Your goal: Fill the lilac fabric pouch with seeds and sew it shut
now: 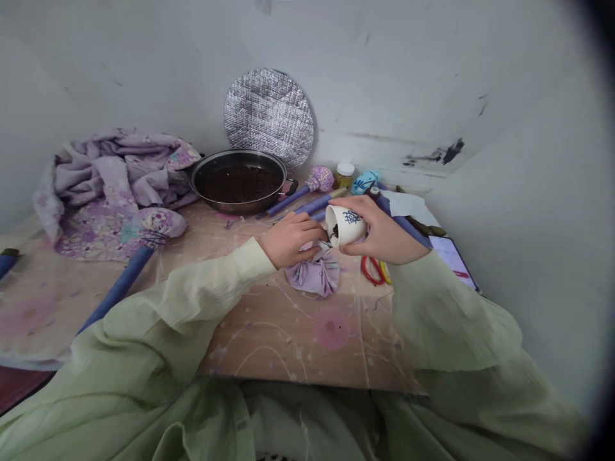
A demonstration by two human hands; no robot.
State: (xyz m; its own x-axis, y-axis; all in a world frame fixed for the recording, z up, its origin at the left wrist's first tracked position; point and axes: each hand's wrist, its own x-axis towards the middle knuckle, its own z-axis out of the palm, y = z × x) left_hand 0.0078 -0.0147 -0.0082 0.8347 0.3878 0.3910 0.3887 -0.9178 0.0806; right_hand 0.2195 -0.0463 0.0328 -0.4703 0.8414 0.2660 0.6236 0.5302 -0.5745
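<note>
The right hand's fingers (353, 203) wrap over the top of a white porcelain cup with a blue design (346, 225), and the thumb runs along its underside, so the cup is firmly held. It lies tilted almost on its side at centre right, its mouth facing left and downward, with dark grains (334, 232) clinging inside. The curled fingers of the left hand (307, 232) sit right beside the cup's mouth, nearly closed; whether they have hold of anything cannot be told. Just under both hands sits a gathered lilac cloth bundle (314, 274), touching the left hand's heel. The right hand (384, 229) and left hand (291, 241) reach out from loose pale green sleeves (446, 314) over a speckled wooden board (293, 339). Between the hands and the board's near edge lies a wide stretch of pale streaks and pink blotches. Up and left, well apart from the cup, a steel pan (239, 200) holds a dark layer. Blue rods (307, 205) lie just beyond the left hand, red-handled scissors (372, 270) lie just below the right, and a white wall (519, 192) closes in the board's right edge.
</note>
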